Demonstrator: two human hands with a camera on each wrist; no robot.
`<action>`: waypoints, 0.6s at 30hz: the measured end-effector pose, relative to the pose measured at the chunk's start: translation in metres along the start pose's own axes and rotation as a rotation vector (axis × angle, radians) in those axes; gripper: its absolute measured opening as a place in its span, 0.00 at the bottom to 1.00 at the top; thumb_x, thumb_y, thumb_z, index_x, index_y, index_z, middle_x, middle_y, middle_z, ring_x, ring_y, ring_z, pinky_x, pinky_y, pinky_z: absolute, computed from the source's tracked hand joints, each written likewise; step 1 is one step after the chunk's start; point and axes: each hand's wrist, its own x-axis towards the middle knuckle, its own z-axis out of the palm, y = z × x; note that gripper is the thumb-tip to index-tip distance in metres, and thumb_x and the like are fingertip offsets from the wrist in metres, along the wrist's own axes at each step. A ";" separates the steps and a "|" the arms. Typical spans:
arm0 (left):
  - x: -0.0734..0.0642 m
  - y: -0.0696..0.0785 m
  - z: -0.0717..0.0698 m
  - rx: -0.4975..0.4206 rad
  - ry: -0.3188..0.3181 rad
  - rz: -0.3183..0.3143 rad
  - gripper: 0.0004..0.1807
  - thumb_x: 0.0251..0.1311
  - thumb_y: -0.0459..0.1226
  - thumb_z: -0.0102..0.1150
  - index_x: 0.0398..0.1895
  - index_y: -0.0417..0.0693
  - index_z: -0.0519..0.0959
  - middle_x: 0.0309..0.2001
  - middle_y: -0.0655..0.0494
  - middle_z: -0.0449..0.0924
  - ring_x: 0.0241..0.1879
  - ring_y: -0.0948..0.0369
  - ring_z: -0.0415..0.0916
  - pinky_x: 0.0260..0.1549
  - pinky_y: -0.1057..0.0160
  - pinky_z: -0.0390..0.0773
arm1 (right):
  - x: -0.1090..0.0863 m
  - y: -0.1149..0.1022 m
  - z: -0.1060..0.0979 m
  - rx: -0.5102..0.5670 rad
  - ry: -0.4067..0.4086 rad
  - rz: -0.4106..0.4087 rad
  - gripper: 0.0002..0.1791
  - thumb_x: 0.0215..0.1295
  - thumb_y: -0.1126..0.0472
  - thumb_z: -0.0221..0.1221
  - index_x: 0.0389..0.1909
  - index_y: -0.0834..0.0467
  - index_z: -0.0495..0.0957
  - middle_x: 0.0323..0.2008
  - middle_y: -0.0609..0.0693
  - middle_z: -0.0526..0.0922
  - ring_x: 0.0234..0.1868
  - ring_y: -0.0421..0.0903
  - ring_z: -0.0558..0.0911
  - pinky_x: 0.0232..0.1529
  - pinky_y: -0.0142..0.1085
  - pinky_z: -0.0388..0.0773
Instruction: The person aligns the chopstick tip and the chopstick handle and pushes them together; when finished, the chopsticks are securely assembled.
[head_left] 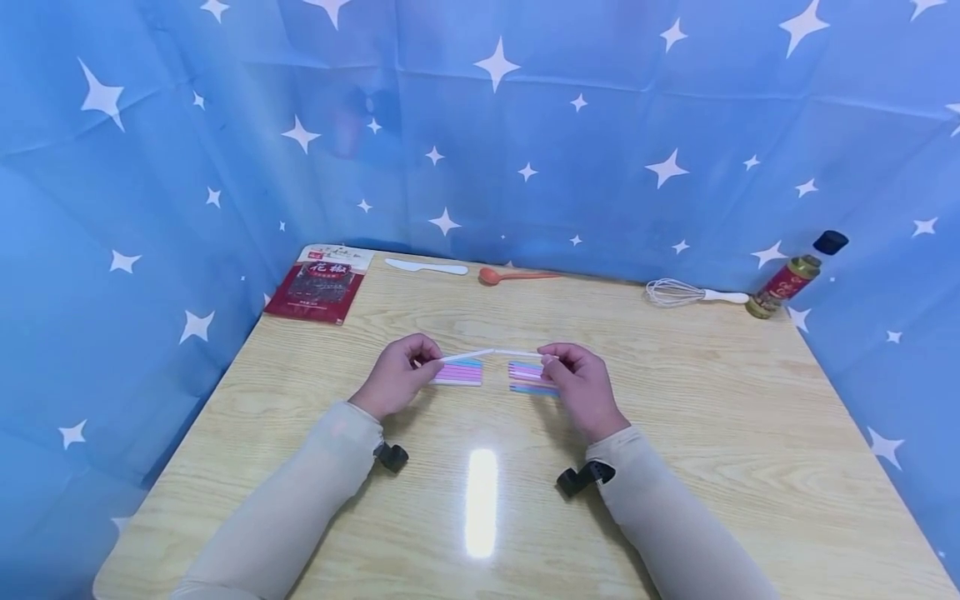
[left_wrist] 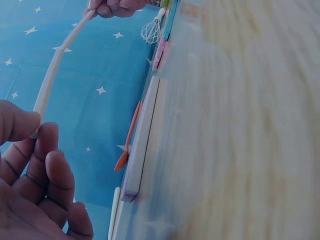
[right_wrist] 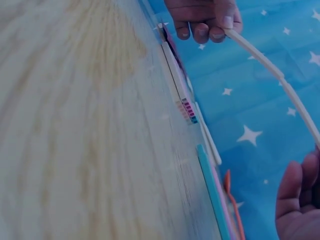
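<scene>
Over the table my left hand (head_left: pixel 400 372) pinches the outer left end of a slim white stick (head_left: pixel 467 356) between thumb and forefinger. Opposite, my right hand (head_left: pixel 583 385) pinches the outer right end of a white length (head_left: pixel 517 353). The two white lengths meet at a kink midway between the hands; whether this is one bent stick or two end to end, I cannot tell. Below lie two side-by-side rows of coloured sticks: a left row (head_left: pixel 459 373) in blue, pink, purple and white, and a right row (head_left: pixel 531 388) in purple, pink and blue, partly hidden by the right hand.
Along the back edge of the wooden table (head_left: pixel 675 467) lie a red spice packet (head_left: pixel 315 287), a white plastic knife (head_left: pixel 427 267), an orange spoon (head_left: pixel 517 276) and a whisk (head_left: pixel 693 293). A dark-capped bottle (head_left: pixel 791 279) stands at the back right corner. Behind hangs a blue star-patterned curtain (head_left: pixel 465 150).
</scene>
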 end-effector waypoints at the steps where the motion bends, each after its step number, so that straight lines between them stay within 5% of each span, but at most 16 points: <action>1: 0.000 0.000 0.000 -0.001 0.000 -0.001 0.03 0.71 0.32 0.63 0.40 0.41 0.81 0.35 0.53 0.79 0.37 0.55 0.73 0.37 0.63 0.74 | 0.000 0.000 0.000 -0.001 -0.001 0.000 0.11 0.75 0.64 0.60 0.50 0.66 0.84 0.32 0.47 0.82 0.34 0.41 0.82 0.37 0.31 0.80; 18: 0.000 0.000 0.000 0.020 0.001 0.031 0.02 0.69 0.29 0.63 0.38 0.43 0.82 0.35 0.51 0.80 0.37 0.57 0.74 0.38 0.64 0.74 | -0.001 -0.001 0.000 -0.019 -0.007 0.025 0.12 0.74 0.65 0.61 0.51 0.68 0.84 0.36 0.53 0.83 0.35 0.40 0.83 0.39 0.29 0.81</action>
